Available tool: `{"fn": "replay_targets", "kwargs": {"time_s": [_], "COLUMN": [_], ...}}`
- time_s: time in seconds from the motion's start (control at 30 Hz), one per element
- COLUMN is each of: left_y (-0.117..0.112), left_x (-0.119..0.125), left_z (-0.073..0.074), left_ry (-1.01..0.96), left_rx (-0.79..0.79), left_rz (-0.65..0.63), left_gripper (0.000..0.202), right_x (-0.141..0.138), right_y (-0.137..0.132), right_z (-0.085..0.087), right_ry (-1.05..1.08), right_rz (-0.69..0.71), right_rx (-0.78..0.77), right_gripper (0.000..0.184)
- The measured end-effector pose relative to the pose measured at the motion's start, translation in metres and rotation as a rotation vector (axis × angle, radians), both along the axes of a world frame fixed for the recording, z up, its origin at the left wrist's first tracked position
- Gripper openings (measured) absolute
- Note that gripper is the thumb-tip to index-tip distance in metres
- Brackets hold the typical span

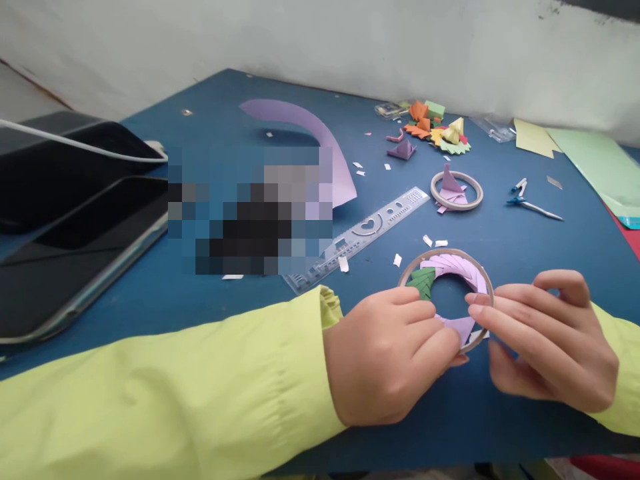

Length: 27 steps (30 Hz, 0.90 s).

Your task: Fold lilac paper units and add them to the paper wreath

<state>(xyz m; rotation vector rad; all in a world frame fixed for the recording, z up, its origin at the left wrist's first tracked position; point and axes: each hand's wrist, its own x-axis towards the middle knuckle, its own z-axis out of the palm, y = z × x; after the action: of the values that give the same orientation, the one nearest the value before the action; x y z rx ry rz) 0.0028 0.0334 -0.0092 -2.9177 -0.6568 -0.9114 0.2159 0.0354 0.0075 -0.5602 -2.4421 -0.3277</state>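
My left hand (395, 353) is closed on the lower left of a paper ring (457, 267) made of overlapping folded lilac pieces with a green section (421, 283) at its left. A thin round hoop (487, 273), like a narrow tape roll, surrounds the folded paper. At its right side, the index and middle fingertips of my right hand (555, 340) reach over the hoop and touch the paper. The thumb of that hand sits lower, apart from those fingers. My left hand hides the lower left of the ring.
A clear stencil ruler (370, 230) lies behind the ring. Further back are a tape roll (477, 193) around folded purple paper, blue compasses (533, 205), a curled lilac sheet (310, 127) and colourful folded pieces (423, 127). At left lies a phone (85, 247); one area is pixelated.
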Motion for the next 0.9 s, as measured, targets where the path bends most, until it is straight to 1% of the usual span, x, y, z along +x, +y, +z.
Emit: {"fn": "replay_targets", "kwargs": {"time_s": [0.07, 0.17, 0.37, 0.53, 0.67, 0.77, 0.9], "left_y": [0.000, 0.002, 0.004, 0.002, 0.001, 0.003, 0.005], "left_x": [0.000, 0.000, 0.000, 0.001, 0.002, 0.002, 0.002], "left_z": [0.001, 0.001, 0.000, -0.002, -0.001, -0.006, -0.013], "left_ry": [0.007, 0.021, 0.036, 0.021, 0.018, -0.024, -0.118], "left_rx": [0.007, 0.016, 0.021, 0.035, 0.002, -0.009, 0.016], "left_rz": [0.007, 0.012, 0.007, -0.015, 0.000, -0.014, -0.033], "left_gripper": [0.044, 0.045, 0.045, 0.042, 0.043, 0.042, 0.043], "right_x": [-0.002, -0.004, -0.002, 0.002, -0.001, -0.003, -0.004], "right_y": [0.002, 0.002, 0.001, 0.001, 0.003, 0.006, 0.006], "right_z": [0.002, 0.004, 0.000, 0.001, 0.002, 0.002, 0.001], "right_ry": [-0.018, -0.028, -0.030, -0.048, -0.009, -0.018, -0.010], "right_rz": [0.016, -0.004, -0.024, 0.004, 0.018, 0.037, 0.060], "right_rx": [0.008, 0.013, 0.072, 0.060, 0.022, -0.003, 0.019], "right_gripper": [0.014, 0.011, 0.009, 0.009, 0.011, 0.011, 0.010]}}
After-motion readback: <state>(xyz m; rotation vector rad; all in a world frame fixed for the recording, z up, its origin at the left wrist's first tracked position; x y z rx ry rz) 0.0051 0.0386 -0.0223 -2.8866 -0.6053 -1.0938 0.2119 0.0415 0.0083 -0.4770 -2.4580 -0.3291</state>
